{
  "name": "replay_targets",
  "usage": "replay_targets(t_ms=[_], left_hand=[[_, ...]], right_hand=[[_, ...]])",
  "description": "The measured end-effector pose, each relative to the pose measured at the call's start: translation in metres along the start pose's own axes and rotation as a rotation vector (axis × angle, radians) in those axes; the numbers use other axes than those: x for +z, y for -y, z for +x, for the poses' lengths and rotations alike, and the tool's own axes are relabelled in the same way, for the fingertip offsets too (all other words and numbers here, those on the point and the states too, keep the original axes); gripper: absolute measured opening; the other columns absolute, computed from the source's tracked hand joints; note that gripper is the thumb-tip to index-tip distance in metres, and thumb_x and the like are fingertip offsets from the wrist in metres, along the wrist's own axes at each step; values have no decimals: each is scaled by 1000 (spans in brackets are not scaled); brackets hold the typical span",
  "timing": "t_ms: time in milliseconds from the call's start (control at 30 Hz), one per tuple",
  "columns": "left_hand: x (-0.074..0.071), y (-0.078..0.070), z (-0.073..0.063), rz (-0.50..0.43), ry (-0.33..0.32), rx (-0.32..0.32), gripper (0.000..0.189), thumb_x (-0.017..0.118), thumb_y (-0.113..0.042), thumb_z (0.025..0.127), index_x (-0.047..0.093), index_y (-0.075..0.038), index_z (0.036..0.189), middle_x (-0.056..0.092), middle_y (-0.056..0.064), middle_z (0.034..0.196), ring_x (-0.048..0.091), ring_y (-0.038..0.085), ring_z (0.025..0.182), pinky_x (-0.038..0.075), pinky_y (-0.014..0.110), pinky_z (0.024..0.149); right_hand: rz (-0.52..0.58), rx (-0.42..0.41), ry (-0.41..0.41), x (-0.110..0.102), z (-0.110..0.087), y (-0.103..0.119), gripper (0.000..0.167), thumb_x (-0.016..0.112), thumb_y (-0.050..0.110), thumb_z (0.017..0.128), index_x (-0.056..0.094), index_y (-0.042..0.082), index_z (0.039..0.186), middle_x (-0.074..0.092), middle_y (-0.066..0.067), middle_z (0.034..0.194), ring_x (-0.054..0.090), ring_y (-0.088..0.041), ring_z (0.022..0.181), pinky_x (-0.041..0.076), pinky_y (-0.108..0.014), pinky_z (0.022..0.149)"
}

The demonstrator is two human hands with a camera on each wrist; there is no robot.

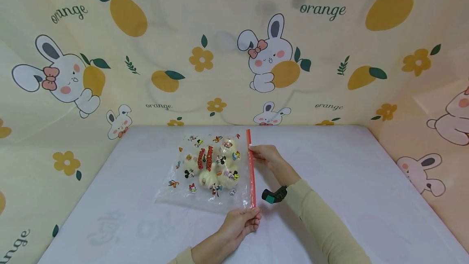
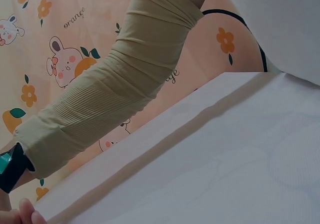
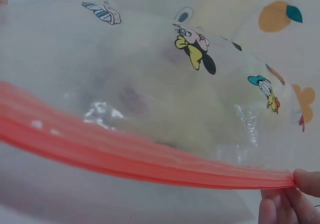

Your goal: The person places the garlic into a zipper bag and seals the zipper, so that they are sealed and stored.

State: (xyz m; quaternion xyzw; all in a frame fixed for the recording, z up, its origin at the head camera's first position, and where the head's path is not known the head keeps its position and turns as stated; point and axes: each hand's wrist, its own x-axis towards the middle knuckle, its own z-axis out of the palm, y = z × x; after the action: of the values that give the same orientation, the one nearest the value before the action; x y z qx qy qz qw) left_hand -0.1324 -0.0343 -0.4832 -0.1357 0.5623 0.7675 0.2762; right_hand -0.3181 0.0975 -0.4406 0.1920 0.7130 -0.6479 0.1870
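Note:
A clear zip bag [image 1: 172, 192] with printed cartoon figures lies on the table, its red zip strip [image 1: 250, 166] facing right. Inside are several pale, rounded, ridged pieces [image 1: 209, 178], perhaps buns. My left hand [image 1: 239, 225] pinches the strip at its near end. Farther up the same strip, towards its far end, my right hand [image 1: 269, 157] grips it between thumb and fingers. The right wrist view shows that thumb and fingers holding the red strip [image 3: 150, 166] at the right edge. Only a few left fingertips [image 2: 30, 215] appear in the left wrist view.
A white cloth covers the table [image 1: 329, 182]. Patterned curtains [image 1: 220, 19] with rabbits and oranges rise behind and at both sides. A black wrist device [image 1: 275, 195] sits on the right wrist, below the beige sleeve [image 1: 318, 219].

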Motion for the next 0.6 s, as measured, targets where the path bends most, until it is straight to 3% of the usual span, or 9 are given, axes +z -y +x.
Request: replay_targets(t_ms=[600], left_hand=[[0, -1, 0, -4, -9, -8, 29, 60, -21, 95, 66, 2, 112, 68, -1, 86, 58, 7, 75, 54, 18, 71]], right_hand=[[4, 3, -15, 1, 4, 5, 37, 68, 24, 90, 62, 4, 120, 66, 2, 79, 63, -8, 69, 55, -15, 63]])
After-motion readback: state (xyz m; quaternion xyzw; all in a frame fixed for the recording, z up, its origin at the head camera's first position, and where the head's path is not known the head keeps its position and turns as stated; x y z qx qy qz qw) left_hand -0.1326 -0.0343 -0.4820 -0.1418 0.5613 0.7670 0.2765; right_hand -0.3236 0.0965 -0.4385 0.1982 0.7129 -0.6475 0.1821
